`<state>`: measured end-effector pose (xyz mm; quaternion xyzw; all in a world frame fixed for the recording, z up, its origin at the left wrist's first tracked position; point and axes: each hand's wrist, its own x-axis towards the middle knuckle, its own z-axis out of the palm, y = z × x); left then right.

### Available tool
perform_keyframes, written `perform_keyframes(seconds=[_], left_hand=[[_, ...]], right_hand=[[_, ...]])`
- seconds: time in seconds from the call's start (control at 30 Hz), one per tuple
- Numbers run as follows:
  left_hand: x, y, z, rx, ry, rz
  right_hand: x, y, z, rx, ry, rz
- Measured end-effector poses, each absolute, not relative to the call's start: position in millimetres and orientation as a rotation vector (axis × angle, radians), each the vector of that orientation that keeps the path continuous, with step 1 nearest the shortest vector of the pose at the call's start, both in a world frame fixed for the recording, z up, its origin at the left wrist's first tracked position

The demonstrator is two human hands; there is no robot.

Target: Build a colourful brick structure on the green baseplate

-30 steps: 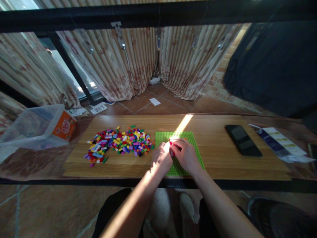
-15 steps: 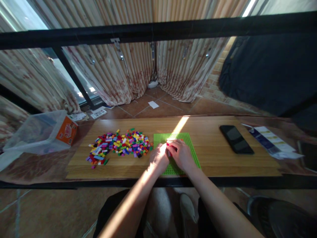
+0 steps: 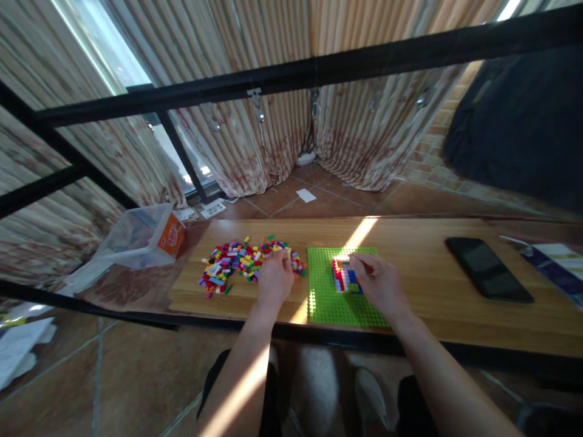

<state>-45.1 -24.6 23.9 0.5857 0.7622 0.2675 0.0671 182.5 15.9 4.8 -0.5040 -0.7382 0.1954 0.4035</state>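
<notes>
Over the right part of a pile of small multicoloured building bricks (image 3: 221, 267) is my left hand (image 3: 276, 276). Its fingers are bent and drawn together at the bricks; whatever lies between the fingertips is too small to make out. A green studded baseplate (image 3: 330, 309) lies right of the pile. On it stands a low brick build (image 3: 339, 276) with red, white and blue pieces. My right hand (image 3: 376, 282) is at this build's right side, fingers curled together, partly covering it. Anything in its fingertips is hidden.
A black phone (image 3: 487, 267) lies on the wooden board (image 3: 419, 243), with papers (image 3: 553, 267) further right. Beyond the left end stands a clear plastic bin (image 3: 141, 240) with an orange label. A black rail (image 3: 291, 76) crosses behind the table.
My left hand has left the baseplate and moved left to the brick pile. My right hand stays over the baseplate, and the build now shows. The view has shifted and tilted.
</notes>
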Motion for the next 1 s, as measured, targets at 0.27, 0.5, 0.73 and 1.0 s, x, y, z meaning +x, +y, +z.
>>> perform_keyframes(seconds=[0.27, 0.5, 0.73, 1.0], left_hand=[[-101, -24, 24, 1.551, 2.738, 0.631], [-95, -16, 18, 1.596, 2.747, 0.568], [-100, -13, 23, 1.534, 2.511, 1.159], [-90, -8, 28, 0.879, 1.566, 1.647]], right_hand=[[179, 12, 5, -1.232, -1.997, 0.461], [177, 10, 8, -1.233, -2.029, 0.451], [179, 10, 12, -1.258, -1.950, 0.444], [179, 9, 14, -1.230, -1.961, 0.488]])
